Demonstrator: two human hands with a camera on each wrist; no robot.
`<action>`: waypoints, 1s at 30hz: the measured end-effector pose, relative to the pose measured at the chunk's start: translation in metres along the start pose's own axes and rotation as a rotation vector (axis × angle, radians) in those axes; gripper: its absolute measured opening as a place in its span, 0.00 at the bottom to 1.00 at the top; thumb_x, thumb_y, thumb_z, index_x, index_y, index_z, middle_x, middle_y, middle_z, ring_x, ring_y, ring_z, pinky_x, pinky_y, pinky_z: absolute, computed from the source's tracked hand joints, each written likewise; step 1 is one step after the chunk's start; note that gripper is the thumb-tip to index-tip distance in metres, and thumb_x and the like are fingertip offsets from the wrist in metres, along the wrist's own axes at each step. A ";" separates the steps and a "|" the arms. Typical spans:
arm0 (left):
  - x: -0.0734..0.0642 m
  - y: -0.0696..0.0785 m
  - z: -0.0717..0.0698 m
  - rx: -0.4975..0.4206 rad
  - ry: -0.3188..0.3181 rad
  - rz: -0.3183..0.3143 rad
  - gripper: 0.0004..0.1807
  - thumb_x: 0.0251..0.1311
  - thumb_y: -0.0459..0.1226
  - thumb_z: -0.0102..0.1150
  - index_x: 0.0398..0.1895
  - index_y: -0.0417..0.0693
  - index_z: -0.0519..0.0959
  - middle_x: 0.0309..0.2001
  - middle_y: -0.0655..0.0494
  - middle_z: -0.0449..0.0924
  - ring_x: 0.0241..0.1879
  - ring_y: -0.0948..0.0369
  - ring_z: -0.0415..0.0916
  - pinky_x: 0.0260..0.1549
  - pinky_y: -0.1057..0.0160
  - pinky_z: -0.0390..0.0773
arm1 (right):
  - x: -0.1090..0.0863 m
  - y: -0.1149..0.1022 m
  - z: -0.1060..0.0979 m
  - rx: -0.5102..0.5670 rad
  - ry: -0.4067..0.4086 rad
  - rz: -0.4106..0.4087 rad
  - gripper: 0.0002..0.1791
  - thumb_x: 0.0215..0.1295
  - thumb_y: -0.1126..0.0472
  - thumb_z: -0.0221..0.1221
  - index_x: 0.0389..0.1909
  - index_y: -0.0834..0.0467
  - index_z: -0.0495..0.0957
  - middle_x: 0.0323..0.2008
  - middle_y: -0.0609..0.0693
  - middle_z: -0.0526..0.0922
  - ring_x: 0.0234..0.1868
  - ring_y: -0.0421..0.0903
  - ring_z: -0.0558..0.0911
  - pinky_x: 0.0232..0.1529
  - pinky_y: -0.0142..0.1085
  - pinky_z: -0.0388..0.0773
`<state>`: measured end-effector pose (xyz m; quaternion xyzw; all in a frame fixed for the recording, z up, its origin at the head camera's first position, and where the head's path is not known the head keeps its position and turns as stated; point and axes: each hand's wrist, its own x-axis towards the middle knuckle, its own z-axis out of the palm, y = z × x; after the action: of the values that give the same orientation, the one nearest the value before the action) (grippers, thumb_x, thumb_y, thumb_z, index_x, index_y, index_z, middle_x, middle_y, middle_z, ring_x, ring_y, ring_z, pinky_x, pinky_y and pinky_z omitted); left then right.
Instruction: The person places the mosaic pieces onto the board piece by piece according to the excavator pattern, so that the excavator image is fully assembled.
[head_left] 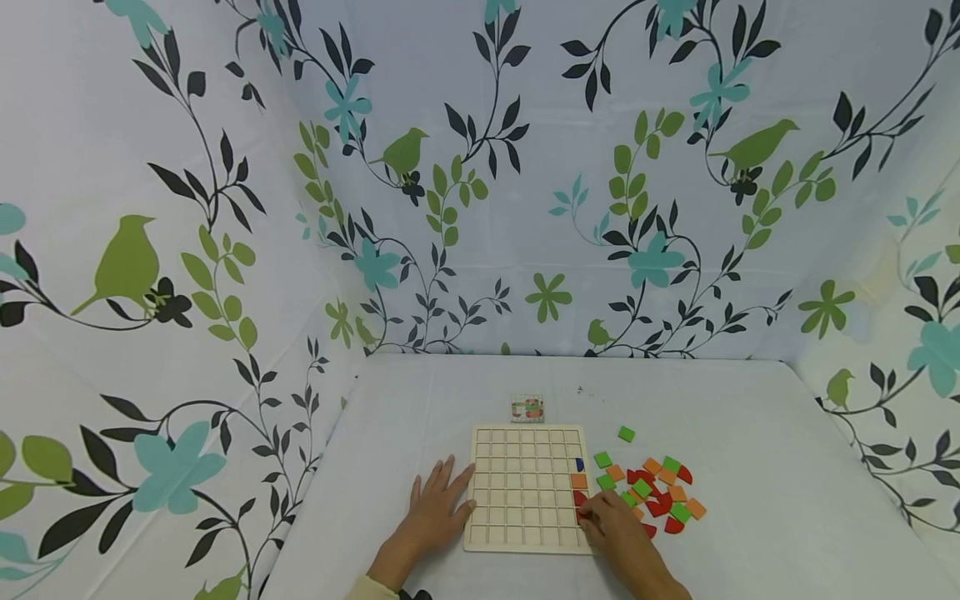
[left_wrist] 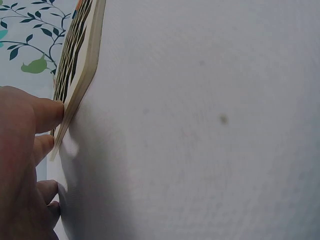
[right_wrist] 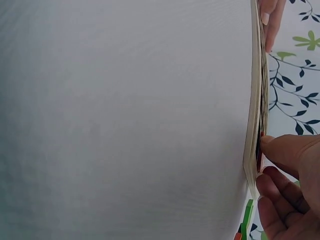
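A pale wooden grid board [head_left: 525, 492] lies on the table. Its rightmost column holds a dark blue piece [head_left: 580, 465], an orange square [head_left: 579, 481] and a red piece [head_left: 581, 497]. Just below these, my right hand [head_left: 618, 533] pinches another red piece [right_wrist: 259, 152] at the board's right edge, its shape mostly covered by the fingers. My left hand [head_left: 435, 512] rests with fingers spread along the left side, thumb and fingertips touching the board's edge [left_wrist: 82, 75].
Right of the board lies a loose heap of red rounded pieces [head_left: 660, 504], orange squares [head_left: 677, 497] and green squares [head_left: 680, 512]. One green square [head_left: 626, 433] sits apart, farther back. A small patterned card [head_left: 527, 408] lies behind the board. Patterned cloth [head_left: 480, 208] hangs around the table.
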<state>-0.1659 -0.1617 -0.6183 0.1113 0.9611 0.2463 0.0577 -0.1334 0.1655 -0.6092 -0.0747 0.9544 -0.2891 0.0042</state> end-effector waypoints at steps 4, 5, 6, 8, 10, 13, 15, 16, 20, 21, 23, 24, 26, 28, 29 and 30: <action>0.000 0.000 0.000 0.015 0.000 -0.002 0.33 0.77 0.51 0.54 0.81 0.57 0.65 0.84 0.38 0.52 0.82 0.36 0.48 0.74 0.22 0.41 | 0.000 0.001 0.001 -0.013 0.015 -0.018 0.07 0.65 0.58 0.74 0.38 0.45 0.85 0.40 0.37 0.76 0.43 0.37 0.74 0.46 0.35 0.84; 0.000 -0.001 0.000 0.015 0.000 -0.004 0.33 0.77 0.51 0.54 0.81 0.57 0.65 0.84 0.39 0.52 0.83 0.36 0.47 0.74 0.22 0.41 | 0.000 0.001 0.001 -0.018 0.018 -0.020 0.07 0.65 0.58 0.74 0.36 0.44 0.85 0.39 0.36 0.75 0.42 0.37 0.74 0.45 0.34 0.83; 0.000 -0.001 0.000 0.013 -0.003 -0.007 0.33 0.77 0.51 0.54 0.81 0.57 0.65 0.84 0.39 0.52 0.83 0.36 0.47 0.74 0.22 0.41 | 0.001 0.002 0.001 -0.021 0.019 -0.024 0.08 0.64 0.58 0.75 0.35 0.44 0.84 0.38 0.36 0.75 0.41 0.37 0.73 0.44 0.33 0.83; 0.000 -0.002 0.000 0.007 -0.005 -0.008 0.33 0.77 0.51 0.54 0.81 0.57 0.65 0.84 0.40 0.52 0.83 0.37 0.47 0.74 0.22 0.41 | 0.003 0.005 0.002 -0.029 0.016 -0.022 0.10 0.63 0.58 0.75 0.34 0.42 0.83 0.36 0.36 0.74 0.39 0.37 0.72 0.41 0.31 0.81; 0.001 -0.003 0.002 0.002 -0.009 -0.008 0.33 0.77 0.51 0.54 0.82 0.58 0.65 0.84 0.40 0.52 0.83 0.37 0.46 0.74 0.22 0.40 | 0.005 0.008 0.001 -0.020 0.004 -0.012 0.10 0.63 0.58 0.75 0.33 0.43 0.82 0.36 0.37 0.75 0.38 0.37 0.72 0.40 0.31 0.80; 0.001 -0.003 0.003 -0.006 -0.018 -0.009 0.33 0.77 0.52 0.54 0.82 0.58 0.65 0.84 0.40 0.51 0.83 0.37 0.46 0.74 0.22 0.40 | 0.010 0.012 -0.007 -0.003 -0.008 0.040 0.08 0.65 0.59 0.74 0.35 0.44 0.83 0.36 0.39 0.77 0.38 0.39 0.74 0.41 0.35 0.80; 0.001 -0.002 0.003 -0.011 -0.017 -0.010 0.33 0.77 0.51 0.54 0.82 0.58 0.65 0.84 0.39 0.51 0.83 0.37 0.46 0.74 0.22 0.39 | 0.016 0.019 -0.013 0.003 0.013 0.072 0.05 0.66 0.59 0.72 0.37 0.47 0.84 0.38 0.42 0.79 0.39 0.41 0.76 0.45 0.39 0.82; 0.001 -0.001 0.003 -0.008 -0.019 -0.014 0.33 0.77 0.51 0.54 0.82 0.58 0.65 0.84 0.40 0.51 0.83 0.37 0.46 0.74 0.22 0.39 | 0.019 0.024 -0.017 -0.002 0.032 0.083 0.05 0.66 0.60 0.71 0.38 0.49 0.85 0.39 0.43 0.80 0.41 0.43 0.77 0.46 0.42 0.83; 0.001 0.001 0.001 -0.003 -0.014 -0.009 0.33 0.77 0.51 0.54 0.81 0.57 0.65 0.84 0.39 0.52 0.83 0.36 0.46 0.74 0.22 0.40 | 0.029 0.049 -0.030 -0.061 0.127 0.090 0.10 0.64 0.61 0.71 0.45 0.56 0.85 0.45 0.53 0.82 0.44 0.50 0.80 0.48 0.53 0.82; 0.001 0.001 0.000 -0.001 -0.015 -0.010 0.33 0.77 0.51 0.54 0.81 0.57 0.65 0.84 0.39 0.52 0.83 0.36 0.46 0.74 0.22 0.40 | 0.031 0.055 -0.034 -0.082 0.141 0.089 0.12 0.64 0.61 0.72 0.46 0.58 0.84 0.45 0.55 0.82 0.45 0.53 0.82 0.46 0.55 0.81; 0.001 0.001 -0.001 -0.004 -0.016 -0.013 0.33 0.77 0.51 0.54 0.81 0.57 0.65 0.84 0.39 0.52 0.83 0.36 0.46 0.74 0.22 0.40 | 0.035 0.062 -0.041 -0.118 0.150 0.097 0.15 0.64 0.60 0.72 0.49 0.60 0.84 0.46 0.58 0.82 0.46 0.57 0.82 0.43 0.57 0.78; 0.001 0.001 -0.001 -0.004 -0.018 -0.014 0.33 0.77 0.51 0.54 0.81 0.57 0.65 0.84 0.39 0.52 0.83 0.36 0.46 0.74 0.23 0.40 | 0.037 0.065 -0.044 -0.137 0.152 0.096 0.16 0.64 0.60 0.73 0.50 0.61 0.84 0.45 0.59 0.82 0.46 0.59 0.83 0.42 0.58 0.77; 0.000 0.002 -0.002 -0.011 -0.016 -0.016 0.33 0.77 0.51 0.55 0.81 0.57 0.65 0.84 0.39 0.52 0.83 0.36 0.46 0.74 0.23 0.40 | 0.040 0.068 -0.048 -0.156 0.141 0.098 0.16 0.65 0.60 0.72 0.50 0.62 0.84 0.45 0.60 0.82 0.47 0.60 0.83 0.40 0.58 0.75; -0.001 0.002 -0.003 -0.015 -0.013 -0.012 0.33 0.77 0.50 0.55 0.81 0.56 0.66 0.84 0.38 0.52 0.83 0.36 0.46 0.74 0.22 0.40 | 0.044 0.070 -0.051 -0.160 0.122 0.100 0.14 0.67 0.60 0.71 0.49 0.62 0.84 0.44 0.60 0.82 0.46 0.60 0.83 0.41 0.58 0.75; -0.001 0.002 -0.003 -0.017 -0.014 -0.011 0.32 0.77 0.50 0.55 0.81 0.56 0.66 0.84 0.38 0.52 0.83 0.36 0.46 0.74 0.22 0.40 | 0.046 0.071 -0.051 -0.160 0.113 0.101 0.13 0.68 0.60 0.70 0.48 0.62 0.84 0.44 0.60 0.82 0.47 0.59 0.82 0.42 0.58 0.74; -0.001 0.001 -0.002 -0.016 -0.013 -0.008 0.32 0.77 0.50 0.55 0.81 0.56 0.66 0.84 0.38 0.52 0.83 0.36 0.46 0.74 0.22 0.40 | 0.047 0.071 -0.051 -0.161 0.107 0.098 0.12 0.69 0.61 0.70 0.48 0.62 0.84 0.44 0.60 0.82 0.47 0.59 0.82 0.43 0.59 0.75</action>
<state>-0.1652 -0.1618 -0.6156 0.1087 0.9591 0.2528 0.0657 -0.1926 0.2453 -0.6042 -0.0126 0.9759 -0.2145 -0.0386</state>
